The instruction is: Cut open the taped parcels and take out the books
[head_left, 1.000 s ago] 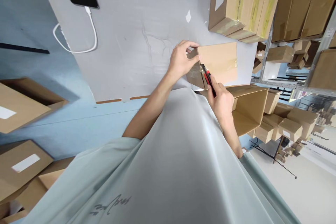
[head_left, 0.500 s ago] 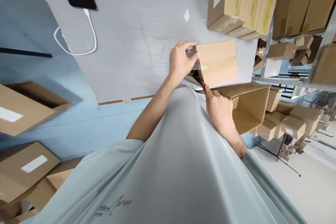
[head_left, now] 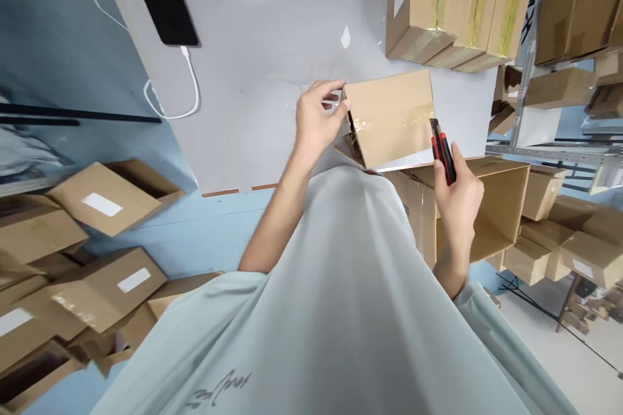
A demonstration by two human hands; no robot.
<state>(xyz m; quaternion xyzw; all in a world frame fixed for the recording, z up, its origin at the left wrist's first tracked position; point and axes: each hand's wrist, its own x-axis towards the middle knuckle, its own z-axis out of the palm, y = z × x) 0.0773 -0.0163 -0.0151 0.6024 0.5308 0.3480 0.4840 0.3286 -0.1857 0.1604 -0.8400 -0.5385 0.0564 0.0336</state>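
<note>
A small brown cardboard box (head_left: 392,113) lies tilted near the front edge of the grey table, with clear tape along its upper face and a gap at its left end. My left hand (head_left: 318,115) grips the upper left edge of this box between thumb and fingers. To the right of the box, my right hand (head_left: 457,191) is closed around a red and black box cutter (head_left: 443,155). The cutter's tip points up and left, close to the box's right edge; whether it touches cannot be made out.
Taped cartons (head_left: 450,6) stand in a row at the table's back right. A phone (head_left: 164,1) with a white cable lies at the left. Below the table's front edge, an open carton (head_left: 496,207) sits at right; more boxes (head_left: 109,198) are piled at left. Shelving (head_left: 523,97) stands far right.
My right hand has moved the box cutter from the box's left end to its right side. My left hand keeps its hold on the box. The whole view has shifted.
</note>
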